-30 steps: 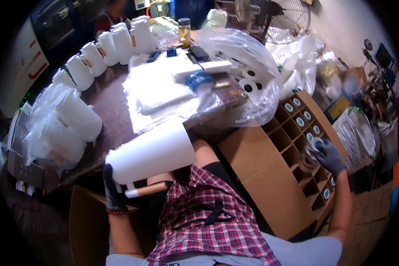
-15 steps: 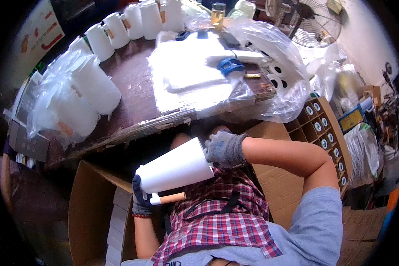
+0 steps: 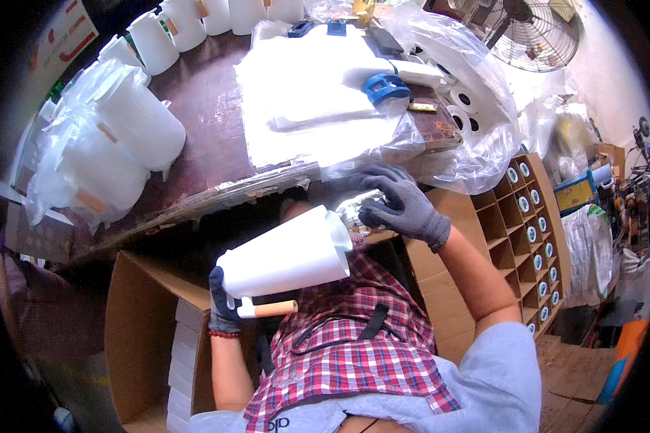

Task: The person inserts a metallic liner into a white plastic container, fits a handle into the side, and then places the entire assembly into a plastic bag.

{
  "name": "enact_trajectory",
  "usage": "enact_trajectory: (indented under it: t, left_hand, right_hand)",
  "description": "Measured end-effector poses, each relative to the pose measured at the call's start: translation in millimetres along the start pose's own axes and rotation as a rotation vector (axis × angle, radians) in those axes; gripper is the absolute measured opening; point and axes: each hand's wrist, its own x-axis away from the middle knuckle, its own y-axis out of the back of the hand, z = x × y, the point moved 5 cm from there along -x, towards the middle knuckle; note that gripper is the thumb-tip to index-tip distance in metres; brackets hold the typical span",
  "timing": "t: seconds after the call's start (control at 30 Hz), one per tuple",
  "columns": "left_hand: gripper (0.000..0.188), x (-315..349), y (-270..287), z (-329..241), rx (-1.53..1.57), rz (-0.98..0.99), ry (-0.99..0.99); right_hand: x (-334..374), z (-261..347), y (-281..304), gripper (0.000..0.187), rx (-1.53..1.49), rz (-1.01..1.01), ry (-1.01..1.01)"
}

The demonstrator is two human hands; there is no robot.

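A white tapered jug point(image 3: 285, 256) with a tan wood-look handle point(image 3: 273, 309) lies tilted over my lap, its wider end to the right. My left hand point(image 3: 225, 299), in a dark grey glove, grips it at the narrow end, fingers partly hidden behind it. At the wide end, a white flared rim point(image 3: 337, 232) shows. My gloved right hand point(image 3: 404, 206) has its fingers curled on a shiny silvery piece point(image 3: 360, 211) just off that rim; its exact kind is unclear, and whether it touches the jug cannot be told.
A dark table point(image 3: 213, 101) bears white sheets point(image 3: 303, 101), a blue tape dispenser point(image 3: 386, 90) and bagged jugs point(image 3: 133, 123). More white jugs point(image 3: 152, 43) line its back. Beside me stand an open carton point(image 3: 141, 325) with white boxes and a divided carton point(image 3: 509, 234). A fan point(image 3: 534, 32) stands behind.
My right hand has moved away from the jug's wide end, up and to the right, with the silvery piece now showing at its fingers. The jug has shifted slightly in view; my left hand still holds it.
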Motion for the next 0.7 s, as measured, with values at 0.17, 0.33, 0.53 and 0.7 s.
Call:
enact_trajectory:
  t: [0.17,0.33,0.53,0.7]
  left_hand:
    - [0.064,-12,-7,0,-0.055,0.045,0.024]
    - [0.063,-28,-27,-2,-0.134,0.039,0.027]
    - [0.062,-33,-24,-6,-0.148,0.049,0.096]
    - [0.060,-44,-19,3,-0.036,0.093,0.127]
  right_hand:
    - [43,-37,-28,0.054,-0.480,-0.028,-0.199]
    - [42,-4,-24,0.059,-0.190,-0.028,-0.006]
    - [49,-7,-25,0.059,-0.529,-0.110,-0.116]
    - [42,4,-41,0.057,-0.671,0.001,0.020]
